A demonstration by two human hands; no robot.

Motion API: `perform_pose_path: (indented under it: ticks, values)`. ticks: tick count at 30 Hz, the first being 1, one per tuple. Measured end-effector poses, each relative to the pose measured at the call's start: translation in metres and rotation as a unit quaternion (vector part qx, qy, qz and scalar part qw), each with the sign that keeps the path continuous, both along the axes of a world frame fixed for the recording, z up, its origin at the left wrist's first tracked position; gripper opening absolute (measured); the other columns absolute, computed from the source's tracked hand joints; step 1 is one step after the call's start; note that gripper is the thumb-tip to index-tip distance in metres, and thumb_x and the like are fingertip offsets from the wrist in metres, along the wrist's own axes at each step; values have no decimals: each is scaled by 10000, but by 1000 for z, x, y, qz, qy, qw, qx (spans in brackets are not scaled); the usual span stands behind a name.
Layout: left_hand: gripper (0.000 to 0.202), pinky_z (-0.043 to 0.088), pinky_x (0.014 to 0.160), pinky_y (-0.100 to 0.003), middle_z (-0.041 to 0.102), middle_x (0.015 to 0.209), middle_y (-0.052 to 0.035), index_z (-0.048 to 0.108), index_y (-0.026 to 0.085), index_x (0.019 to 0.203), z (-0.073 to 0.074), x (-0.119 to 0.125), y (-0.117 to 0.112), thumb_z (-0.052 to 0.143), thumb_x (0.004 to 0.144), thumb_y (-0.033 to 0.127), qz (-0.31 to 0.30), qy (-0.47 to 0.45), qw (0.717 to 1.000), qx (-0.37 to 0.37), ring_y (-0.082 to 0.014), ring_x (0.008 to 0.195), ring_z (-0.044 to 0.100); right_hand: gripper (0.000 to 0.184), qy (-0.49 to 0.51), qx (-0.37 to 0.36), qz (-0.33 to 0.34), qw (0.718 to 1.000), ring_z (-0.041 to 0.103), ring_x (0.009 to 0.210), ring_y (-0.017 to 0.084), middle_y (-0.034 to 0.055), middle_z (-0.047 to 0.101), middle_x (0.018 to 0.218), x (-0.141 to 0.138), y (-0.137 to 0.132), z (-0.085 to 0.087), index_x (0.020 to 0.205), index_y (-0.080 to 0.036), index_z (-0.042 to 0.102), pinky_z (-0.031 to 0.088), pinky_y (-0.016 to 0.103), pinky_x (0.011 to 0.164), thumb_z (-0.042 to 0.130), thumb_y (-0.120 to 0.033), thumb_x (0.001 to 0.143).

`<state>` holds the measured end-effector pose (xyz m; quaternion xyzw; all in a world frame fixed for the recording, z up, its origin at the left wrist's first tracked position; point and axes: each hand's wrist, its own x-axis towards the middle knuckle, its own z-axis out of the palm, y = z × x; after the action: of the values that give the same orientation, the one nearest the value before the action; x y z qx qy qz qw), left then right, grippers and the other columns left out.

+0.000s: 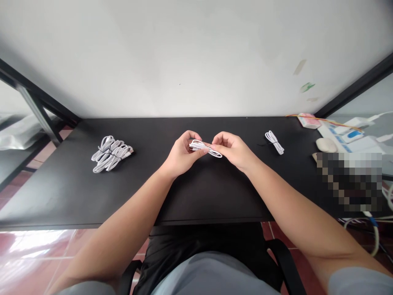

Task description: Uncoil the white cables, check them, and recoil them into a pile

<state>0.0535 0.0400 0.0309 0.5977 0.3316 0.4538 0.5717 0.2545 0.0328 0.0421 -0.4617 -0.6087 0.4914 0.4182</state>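
Note:
Over the middle of the black table, a coiled white cable [215, 153] is held between both hands. My left hand [183, 153] grips its left end, thumb laid along the loops. My right hand [229, 147] pinches the bundle near its middle, where the loops narrow; whether a tie is there is hidden by the fingers. To the left lies a pile of coiled white cables [111, 155] bound with dark ties. Another white cable bundle [274, 142], with a dark tie round its middle, rests on the table to the right of my right hand.
A power strip [334, 137] with plugged-in chargers stands at the table's right end, near a red-and-white box [308, 121] and a white rounded object [326, 144]. A blurred-out item covers the right edge. A pale wall [196, 61] rises behind the black table [147, 196].

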Motion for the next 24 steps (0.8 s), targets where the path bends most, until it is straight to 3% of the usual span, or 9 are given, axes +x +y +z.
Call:
perform_pose_path:
  ticks: [6, 13, 24]
  values:
    - [408, 494, 705, -260, 718, 903, -44, 528, 179, 1001, -2, 1, 1, 839, 771, 307, 1, 9, 1000, -7, -131, 763, 664, 72, -156, 186, 22, 970, 583, 726, 146, 45, 659, 962, 6, -3, 7, 875, -223, 744, 456, 311, 639, 680, -238, 847]
    - [393, 509, 720, -280, 738, 942, -72, 524, 182, 1003, 0, 2, -2, 823, 790, 319, -2, 11, 1000, 7, -157, 794, 698, 78, -203, 251, 17, 946, 583, 764, 179, 49, 666, 956, 10, -4, 9, 903, -246, 747, 464, 333, 639, 700, -289, 859]
    - [333, 541, 773, -330, 747, 995, -90, 523, 207, 975, 10, 6, -13, 794, 819, 322, 32, 52, 996, 69, -208, 896, 723, 93, -296, 374, 21, 878, 579, 889, 224, 59, 599, 955, 13, -7, 19, 908, -242, 719, 483, 404, 818, 626, -235, 917]
